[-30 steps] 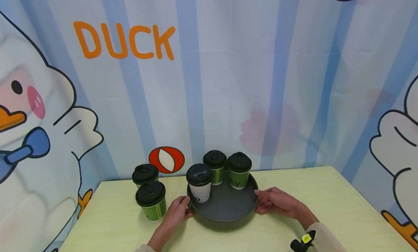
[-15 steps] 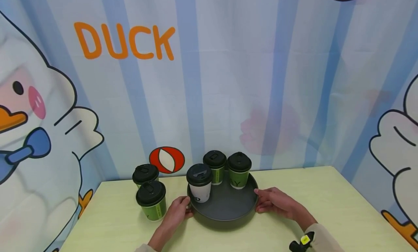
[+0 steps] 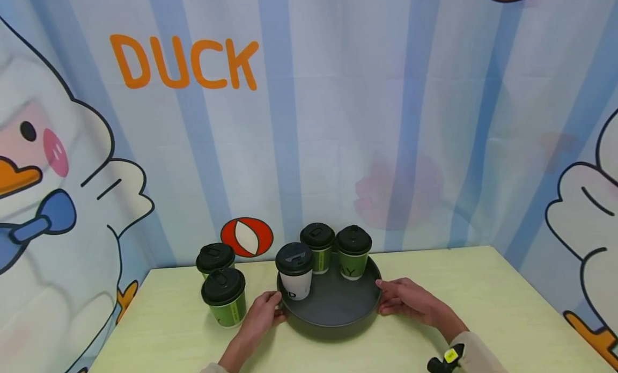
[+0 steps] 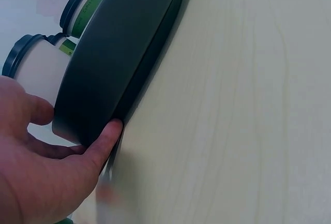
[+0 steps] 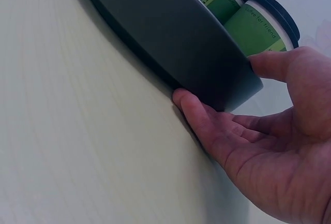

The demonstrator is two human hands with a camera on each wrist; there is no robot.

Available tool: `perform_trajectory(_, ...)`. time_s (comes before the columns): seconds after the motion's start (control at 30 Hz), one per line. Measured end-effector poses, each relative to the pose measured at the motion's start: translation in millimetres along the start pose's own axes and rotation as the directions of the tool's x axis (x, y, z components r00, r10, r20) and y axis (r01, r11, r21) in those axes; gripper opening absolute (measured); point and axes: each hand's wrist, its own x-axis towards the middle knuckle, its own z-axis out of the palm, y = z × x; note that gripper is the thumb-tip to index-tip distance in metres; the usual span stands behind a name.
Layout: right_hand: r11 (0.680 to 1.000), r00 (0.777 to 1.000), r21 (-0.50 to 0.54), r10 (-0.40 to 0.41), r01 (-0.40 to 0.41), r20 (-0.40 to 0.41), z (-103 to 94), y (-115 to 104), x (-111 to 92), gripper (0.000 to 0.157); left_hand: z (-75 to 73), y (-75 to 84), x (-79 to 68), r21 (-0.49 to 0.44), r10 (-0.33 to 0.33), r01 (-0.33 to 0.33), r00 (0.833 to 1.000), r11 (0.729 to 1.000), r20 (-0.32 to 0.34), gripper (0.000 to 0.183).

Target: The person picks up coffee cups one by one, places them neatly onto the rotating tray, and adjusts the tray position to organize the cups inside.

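Observation:
A dark grey round tray [image 3: 338,308] with a raised wall sits between both hands. My left hand [image 3: 260,316] grips its left side, and in the left wrist view a fingertip [image 4: 115,127] tucks beneath the bottom edge. On the opposite side my right hand [image 3: 410,299] holds the wall, thumb [image 5: 271,64] at the rim and a finger under the base. Inside the tray stand three lidded paper cups: a white cup [image 3: 296,284] at the left, a green cup [image 3: 322,259] behind it and another green cup [image 3: 352,264] towards the back right. All three are upright with black lids.
Left of the tray, two more green cups with black lids stand on the pale wooden table [image 3: 483,298]: a front cup [image 3: 227,308] close to my left hand and a rear cup [image 3: 215,257] partly hidden behind it. A printed duck curtain [image 3: 328,121] rises behind the table.

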Motion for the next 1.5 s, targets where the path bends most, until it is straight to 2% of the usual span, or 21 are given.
perform_trajectory(0.2, 1.000, 1.000, -0.023, -0.007, 0.006, -0.012, -1.5, 1.8, 0.2, 0.055, 1.1, -0.7, -1.3, -0.006, 0.010, -0.010, 1.000, 1.000, 0.000, 0.051)
perform_trajectory(0.5, 0.976, 0.993, -0.214, -0.053, 0.029, -0.104, 4.4, -15.2, -6.5, 0.066, 0.8, -1.7, -2.5, 0.006, 0.005, -0.005, 1.000, 1.000, -0.010, 0.051)
perform_trajectory(0.6, 0.976, 0.993, -0.215, -0.055, 0.032, -0.102, 6.8, -16.4, -5.1, 0.066, -1.0, -0.8, -4.2, -0.004, 0.007, -0.007, 1.000, 1.000, -0.001, 0.050)
perform_trajectory(0.7, 0.983, 0.994, -0.180, -0.058, 0.041, -0.092, 9.1, -14.1, -3.3, 0.062, -4.0, 1.8, -9.1, 0.038, 0.016, -0.016, 1.000, 0.999, 0.004, 0.054)
perform_trajectory(0.83, 0.991, 0.994, -0.125, -0.055, 0.043, -0.095, 7.5, -9.7, -2.2, 0.060, -8.5, 12.9, -25.1, 0.140, 0.079, -0.076, 0.997, 0.987, -0.011, 0.061)
perform_trajectory(0.93, 0.993, 0.994, -0.108, -0.048, 0.038, -0.097, 4.5, -7.8, -2.4, 0.063, -12.3, 26.6, -40.6, 0.151, 0.168, -0.160, 0.985, 0.975, -0.037, 0.062)
perform_trajectory(1.03, 0.994, 0.995, -0.106, -0.048, 0.038, -0.090, 3.4, -7.6, -2.3, 0.064, -19.3, 40.5, -53.5, 0.154, 0.276, -0.259, 0.956, 0.954, -0.102, 0.059)
perform_trajectory(1.1, 0.994, 0.995, -0.106, -0.050, 0.041, -0.086, 3.3, -7.9, -1.8, 0.063, -26.0, 48.6, -60.9, 0.174, 0.352, -0.324, 0.921, 0.930, -0.165, 0.054)
perform_trajectory(1.17, 0.994, 0.995, -0.104, -0.051, 0.043, -0.081, 3.5, -8.4, -1.1, 0.063, -33.7, 55.5, -67.9, 0.221, 0.437, -0.389, 0.866, 0.894, -0.242, 0.049)
perform_trajectory(1.27, 0.994, 0.995, -0.104, -0.053, 0.044, -0.081, 3.9, -9.1, 0.0, 0.060, -45.8, 61.2, -73.3, 0.327, 0.534, -0.432, 0.767, 0.840, -0.357, 0.050)
perform_trajectory(1.33, 0.994, 0.995, -0.103, -0.053, 0.045, -0.082, 4.5, -9.5, 0.8, 0.060, -53.0, 61.1, -73.3, 0.412, 0.550, -0.387, 0.717, 0.825, -0.428, 0.061)
perform_trajectory(1.37, 0.994, 0.995, -0.104, -0.053, 0.044, -0.083, 4.8, -9.7, 1.2, 0.059, -56.2, 59.7, -71.7, 0.444, 0.543, -0.346, 0.700, 0.826, -0.464, 0.068)
perform_trajectory(1.43, 0.993, 0.995, -0.106, -0.052, 0.043, -0.082, 5.7, -9.9, 1.8, 0.059, -60.9, 55.2, -68.1, 0.484, 0.498, -0.238, 0.689, 0.842, -0.526, 0.086)
perform_trajectory(1.5, 0.993, 0.996, -0.109, -0.051, 0.042, -0.078, 6.6, -10.1, 2.5, 0.059, -64.3, 47.8, -63.3, 0.492, 0.438, -0.135, 0.689, 0.860, -0.577, 0.102)
